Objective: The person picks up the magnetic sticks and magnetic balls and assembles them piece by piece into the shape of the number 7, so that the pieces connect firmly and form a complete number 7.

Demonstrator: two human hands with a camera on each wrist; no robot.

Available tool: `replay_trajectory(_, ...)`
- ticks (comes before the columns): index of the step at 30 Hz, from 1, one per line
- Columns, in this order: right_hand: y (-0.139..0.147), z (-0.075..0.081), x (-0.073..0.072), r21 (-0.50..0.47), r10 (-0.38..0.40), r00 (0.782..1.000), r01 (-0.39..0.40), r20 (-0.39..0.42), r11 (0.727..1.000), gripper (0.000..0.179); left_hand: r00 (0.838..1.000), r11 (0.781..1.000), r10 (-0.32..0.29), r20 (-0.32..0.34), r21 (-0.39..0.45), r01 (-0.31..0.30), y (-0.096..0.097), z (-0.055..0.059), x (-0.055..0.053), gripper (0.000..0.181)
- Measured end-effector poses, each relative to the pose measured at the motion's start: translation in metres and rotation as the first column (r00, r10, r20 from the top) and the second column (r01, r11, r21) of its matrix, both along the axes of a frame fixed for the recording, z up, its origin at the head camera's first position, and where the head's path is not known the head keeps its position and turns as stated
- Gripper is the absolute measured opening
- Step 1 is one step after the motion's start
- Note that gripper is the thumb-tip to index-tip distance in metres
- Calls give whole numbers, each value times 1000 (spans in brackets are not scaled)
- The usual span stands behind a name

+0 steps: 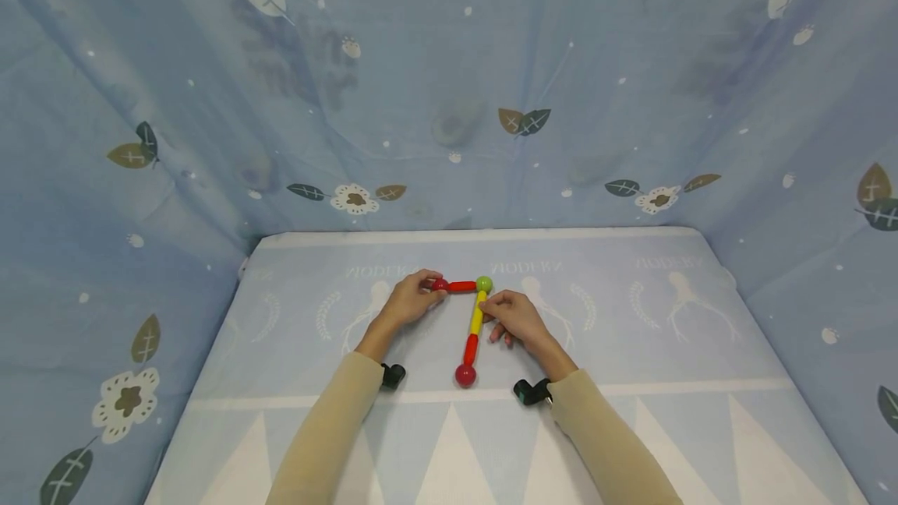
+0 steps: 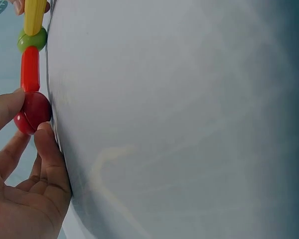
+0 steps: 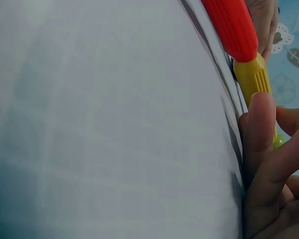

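My left hand (image 1: 412,298) pinches a small red ball (image 1: 440,284) between thumb and fingertips; the left wrist view shows that ball (image 2: 34,112) up close. From it a short red rod (image 1: 462,286) runs across to a green ball (image 1: 484,284). A yellow rod (image 1: 476,324) extends from the green ball towards the near side, gripped by the thumb and fingers of my right hand (image 1: 517,319), which partly cover it in the right wrist view. End to end with the yellow rod is a second red rod (image 1: 471,350), finishing in another red ball (image 1: 465,375).
A patterned pale cloth covers the table (image 1: 631,357). Blue curtain-like fabric (image 1: 449,84) with leaves and flowers rises behind and on both sides. Dark wrist devices (image 1: 531,392) sit by both sleeve cuffs.
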State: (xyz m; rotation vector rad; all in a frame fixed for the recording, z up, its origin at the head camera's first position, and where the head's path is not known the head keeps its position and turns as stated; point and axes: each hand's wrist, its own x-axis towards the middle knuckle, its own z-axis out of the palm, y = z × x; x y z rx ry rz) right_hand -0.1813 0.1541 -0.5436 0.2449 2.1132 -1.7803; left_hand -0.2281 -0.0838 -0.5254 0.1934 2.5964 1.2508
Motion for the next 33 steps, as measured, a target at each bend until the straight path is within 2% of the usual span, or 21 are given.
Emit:
replay_trajectory(9, 1, -3, 1, -5, -3, 1000, 3, -1, 1000, 28, 1000, 1000, -5, 2, -4, 5, 1, -1, -1, 39)
replay_trajectory(17, 4, 3, 0, -36, -10, 1000, 11, 6, 999, 26, 1000, 1000, -6, 4, -11, 6, 3, 0, -4, 42)
replay_trajectory(23, 7, 6, 2, -63, -25, 1000, 26, 8, 998, 27, 1000, 1000, 18, -4, 1, -18, 0, 3, -1, 46)
replay_trajectory(28, 13, 10, 7, -40, -34, 998, 32, -52, 999, 26, 998, 998, 55, -35, 42, -54, -4, 8, 8, 46)
replay_trajectory(33, 21, 20, 18, 14, -39, 993, 40, -111, 999, 26, 993, 992, 95, -66, 88, -89, -10, 20, 27, 43)
